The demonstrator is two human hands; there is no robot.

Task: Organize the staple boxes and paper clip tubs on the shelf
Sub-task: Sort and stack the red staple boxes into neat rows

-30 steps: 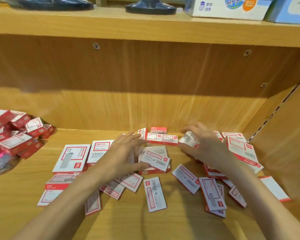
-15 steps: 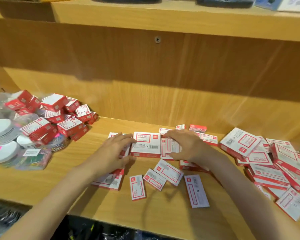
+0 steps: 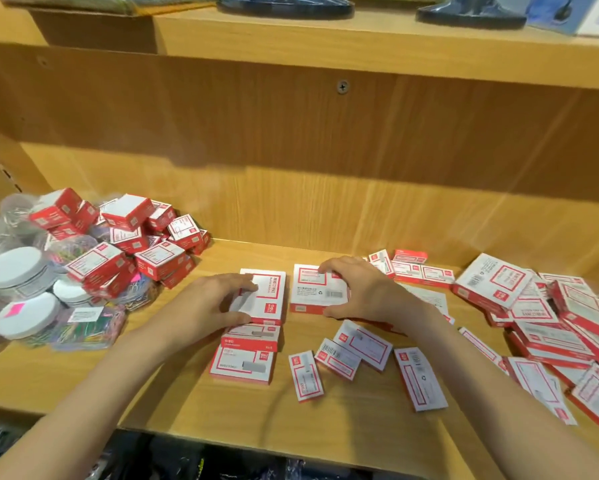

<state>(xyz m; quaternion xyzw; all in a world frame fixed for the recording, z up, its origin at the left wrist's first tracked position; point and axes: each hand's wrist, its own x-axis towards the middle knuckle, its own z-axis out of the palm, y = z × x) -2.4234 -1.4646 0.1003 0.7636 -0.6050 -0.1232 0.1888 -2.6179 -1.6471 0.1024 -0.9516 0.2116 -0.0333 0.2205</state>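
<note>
Red-and-white staple boxes lie scattered over the wooden shelf [image 3: 360, 420]. My left hand [image 3: 215, 306] grips a flat staple box [image 3: 270, 296] at mid shelf, thumb on its near edge and fingers on top. Beside it, my right hand [image 3: 360, 289] grips a second flat staple box [image 3: 311, 289], fingers over the top and thumb at its near edge. Two more flat boxes [image 3: 242, 362] lie in a row just in front of the left one. Clear paper clip tubs [image 3: 17, 271] with white lids stand at the far left.
A heap of small thick staple boxes [image 3: 124, 247] lies against the tubs at the left. A larger pile of flat boxes [image 3: 547, 323] fills the right side. Loose small boxes [image 3: 353, 355] lie near the front edge. An upper shelf [image 3: 325, 39] overhangs.
The view swung left, bringing the tubs and left heap into sight. Both hands moved onto two flat boxes at mid shelf, and the left box now lines up with the two in front.
</note>
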